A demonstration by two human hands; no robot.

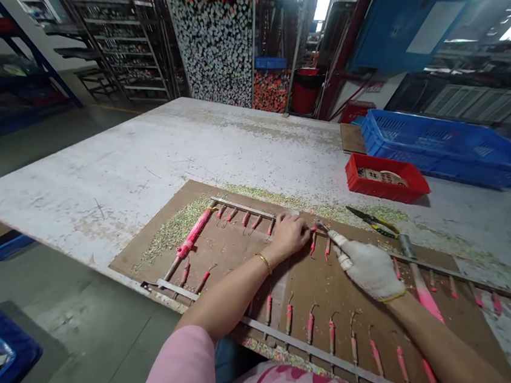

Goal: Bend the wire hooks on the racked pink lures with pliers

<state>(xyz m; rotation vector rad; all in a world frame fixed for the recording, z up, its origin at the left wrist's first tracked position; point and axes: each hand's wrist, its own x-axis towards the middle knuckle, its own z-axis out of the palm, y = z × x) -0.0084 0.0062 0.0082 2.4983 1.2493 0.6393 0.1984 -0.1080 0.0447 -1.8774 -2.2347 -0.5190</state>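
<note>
A long metal rack (243, 208) with pink-coated hooks (288, 317) hanging from its bars lies on a brown board (320, 282). My left hand (290, 235), bare with a gold bracelet, is closed in a pinch on the far bar near a pink hook (312, 246). My right hand (367, 268) wears a white glove; its taped forefinger points at the same spot on the bar, fingers partly curled. Both hands meet at the bar's middle.
Green-handled pliers (372, 222) lie on the board to the right. A red tray (384, 179) and a large blue crate (446, 144) stand on the white table (142, 154). Green flakes are strewn along the board's far edge. Blue bins (3, 358) sit on the floor at left.
</note>
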